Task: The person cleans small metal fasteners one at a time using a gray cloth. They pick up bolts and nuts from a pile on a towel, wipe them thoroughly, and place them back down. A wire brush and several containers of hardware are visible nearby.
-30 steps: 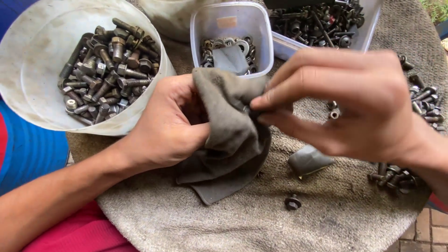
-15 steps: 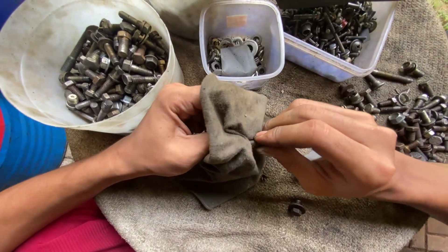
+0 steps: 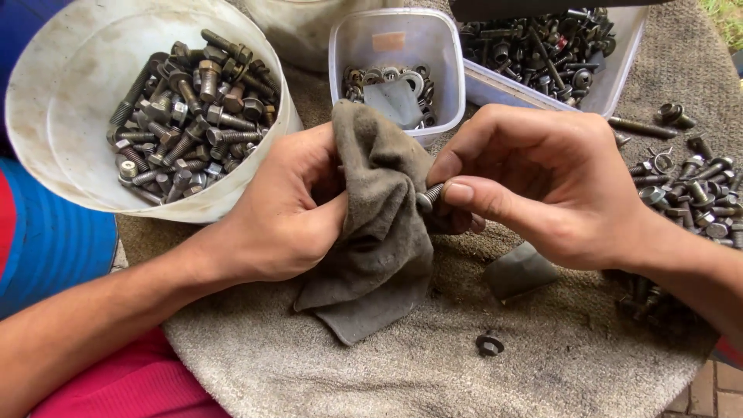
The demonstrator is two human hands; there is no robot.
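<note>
- This looks like an informal outdoor repair or hardware-sorting spot, a makeshift workshop rather than a fitted one.
- The work surface is a rough grey mat (image 3: 433, 379), and everything lies on it.
- At the mat's far left stands a white bucket (image 3: 54, 131) full of bolts (image 3: 186, 116).
- Behind the mat's middle, a small clear tub (image 3: 398, 46) holds washers (image 3: 379, 77).
- To the mat's far right, a larger clear tray (image 3: 611, 77) is packed with dark fasteners, and loose bolts (image 3: 696, 193) are strewn beside it.
- Past the mat's right edge, brick paving (image 3: 716, 387) and what seems to be grass (image 3: 727, 19) suggest open air.
</note>
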